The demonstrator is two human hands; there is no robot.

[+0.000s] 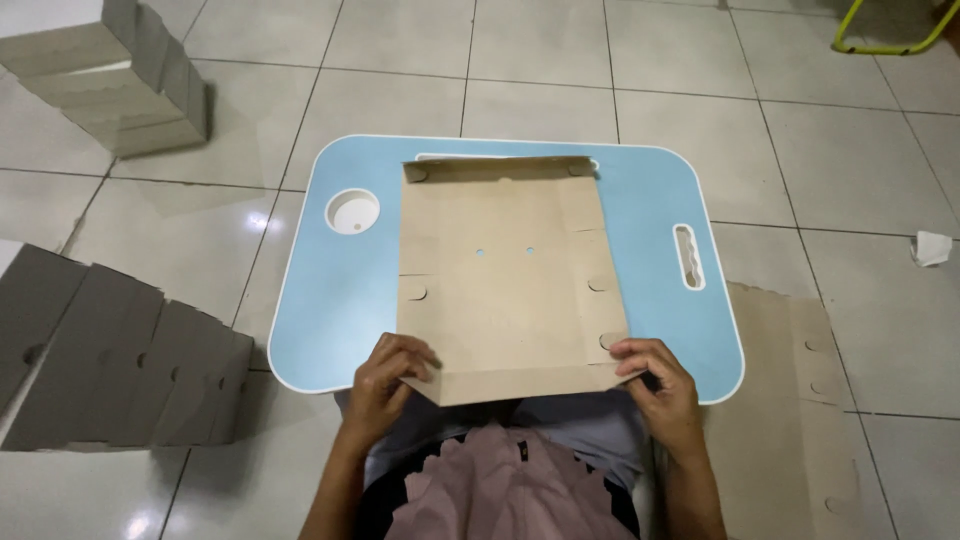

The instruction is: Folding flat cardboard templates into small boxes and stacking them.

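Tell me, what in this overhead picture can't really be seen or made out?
- Head view: the near edge of the blue lap table is hidden by the flat cardboard box blank.
- The left hand and right hand have fingertips tucked under the near flap.
- The stacked folded boxes are cut off by the top left edge.
- The yellow frame is cut off at the top right.

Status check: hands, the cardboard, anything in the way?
Left hand and right hand pinch the near flap of the flat cardboard box blank. Blank lies on blue lap table. Nothing in the way.
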